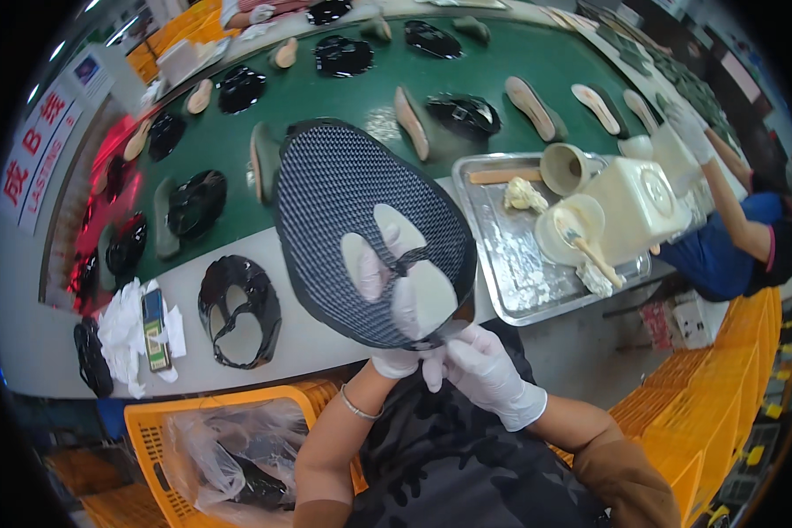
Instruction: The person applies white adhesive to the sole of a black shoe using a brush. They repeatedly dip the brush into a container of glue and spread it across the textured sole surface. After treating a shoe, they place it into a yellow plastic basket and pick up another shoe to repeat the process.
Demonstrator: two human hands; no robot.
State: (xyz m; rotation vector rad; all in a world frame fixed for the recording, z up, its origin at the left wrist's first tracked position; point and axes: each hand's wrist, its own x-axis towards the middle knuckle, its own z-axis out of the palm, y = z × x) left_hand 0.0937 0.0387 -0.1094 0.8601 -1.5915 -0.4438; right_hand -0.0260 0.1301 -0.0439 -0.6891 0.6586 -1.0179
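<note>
A large shoe upper [352, 185], with its black-and-grey woven inner side and pale lining patches showing, is held up in front of me. My left hand [396, 363], in a white glove, is closed on its near end, and some of its gloved fingers show through the openings. The right hand [497, 378], gloved too, pinches the near edge beside the left fingertips; what lies between those fingers is partly hidden. Another glossy black upper [239, 312] lies on the white ledge to the left.
A metal tray [502, 290] on the right holds a white cup with a brush [594, 255], another cup and a pale jug. Lasts with insoles [411, 123] and black uppers stand along the green conveyor [326, 97]. An orange crate [141, 440] sits below left; a co-worker [722, 238] is at right.
</note>
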